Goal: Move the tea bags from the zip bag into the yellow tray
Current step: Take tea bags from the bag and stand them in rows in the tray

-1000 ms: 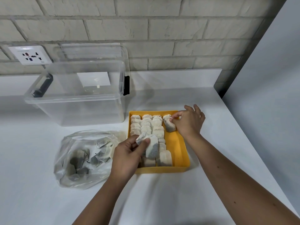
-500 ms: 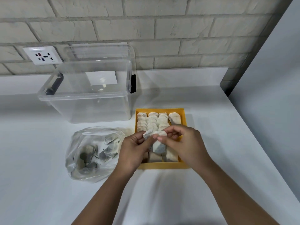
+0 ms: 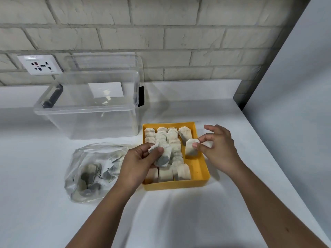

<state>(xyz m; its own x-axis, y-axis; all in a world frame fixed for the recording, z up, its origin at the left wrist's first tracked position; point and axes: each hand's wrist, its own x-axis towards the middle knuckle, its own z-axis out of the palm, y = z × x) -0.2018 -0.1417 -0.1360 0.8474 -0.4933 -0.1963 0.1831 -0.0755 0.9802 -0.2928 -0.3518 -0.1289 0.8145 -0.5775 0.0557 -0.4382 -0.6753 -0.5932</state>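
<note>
Midway through the transfer, the right hand (image 3: 218, 151) pinches a single tea bag (image 3: 190, 147) over the unfilled right column of the yellow tray (image 3: 200, 170), while the left hand (image 3: 138, 163) grips a clutch of bags (image 3: 163, 155) above the packed rows. Next, that bag likely wants standing near the lone one at the tray's far right corner. More wait in the zip bag (image 3: 93, 172) on the bench (image 3: 179, 221), just left of the tray.

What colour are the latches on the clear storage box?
Black, one latch at each end of the clear storage box; head view.
</note>
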